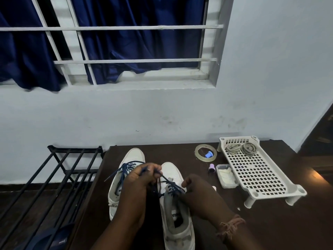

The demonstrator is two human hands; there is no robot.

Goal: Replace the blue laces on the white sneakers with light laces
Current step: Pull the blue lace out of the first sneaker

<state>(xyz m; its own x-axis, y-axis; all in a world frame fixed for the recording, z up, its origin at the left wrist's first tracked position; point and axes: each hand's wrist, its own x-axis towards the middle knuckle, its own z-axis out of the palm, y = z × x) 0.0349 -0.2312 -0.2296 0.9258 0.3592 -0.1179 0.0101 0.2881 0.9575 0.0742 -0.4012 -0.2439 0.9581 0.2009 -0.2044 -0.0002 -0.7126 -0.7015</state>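
Note:
Two white sneakers stand side by side on a dark table (270, 228), toes away from me. The left sneaker (132, 157) has its blue lace loosened. The right sneaker (175, 219) is still threaded with a blue lace (171, 184). My left hand (142, 181) is raised over the shoes and pinches a strand of that blue lace, pulling it up from the eyelets. My right hand (200, 193) grips the right sneaker's side near the eyelets. Two coils of light laces (241, 148) lie at the far end of a white perforated tray (259, 175).
A roll of clear tape (205, 152) with a small blue cap inside it sits behind the shoes. A small purple item (211, 167) and a clear lidded box (226, 175) lie beside the tray. A black metal rack (59, 174) stands left of the table.

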